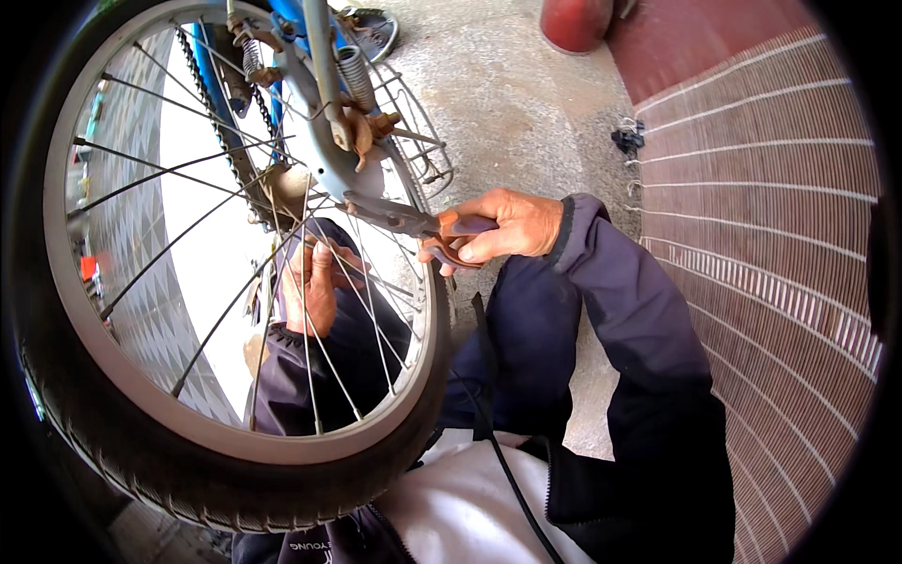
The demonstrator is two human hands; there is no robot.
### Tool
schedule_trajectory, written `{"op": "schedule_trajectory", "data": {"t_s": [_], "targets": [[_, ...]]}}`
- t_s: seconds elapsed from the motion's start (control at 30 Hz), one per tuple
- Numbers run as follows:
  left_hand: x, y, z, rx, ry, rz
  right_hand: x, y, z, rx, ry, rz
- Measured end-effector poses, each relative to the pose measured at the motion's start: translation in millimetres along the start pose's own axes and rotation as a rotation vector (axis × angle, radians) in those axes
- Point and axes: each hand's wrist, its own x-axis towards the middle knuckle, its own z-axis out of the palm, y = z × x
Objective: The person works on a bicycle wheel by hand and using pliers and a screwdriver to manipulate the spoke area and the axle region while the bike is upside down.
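Observation:
A bicycle wheel (246, 447) with thin spokes and a black tyre (202, 493) fills the left side, close in front of me. My right hand (520, 224) is closed around the handles of a pair of pliers (399, 217), whose grips are orange and dark. The jaws reach in over the spokes near the wheel hub, by the grey frame arm (331, 169); whether they grip anything I cannot make out. Behind the spokes is my left hand (310, 293), its thumb and fingers pinched together. What it holds there is too small to tell.
Rusty bolts (362, 132), springs and a chain (199, 80) sit around the wheel's upper part. Beyond it is a wire basket-like rack (420, 141) and a shoe (373, 33). A ribbed brown mat (752, 188) hangs along the right. A red cylinder (573, 23) stands far back.

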Motion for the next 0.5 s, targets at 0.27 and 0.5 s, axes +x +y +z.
{"op": "schedule_trajectory", "data": {"t_s": [0.27,0.5], "targets": [[-4.2,4.4,5.0,-0.039,0.017,-0.019,16.2,2.5,-21.1,0.011,-0.124,0.101],[-0.2,1.2,7.4,0.003,0.055,-0.018,17.0,-5.5,-24.7,0.017,-0.202,0.147]]}}
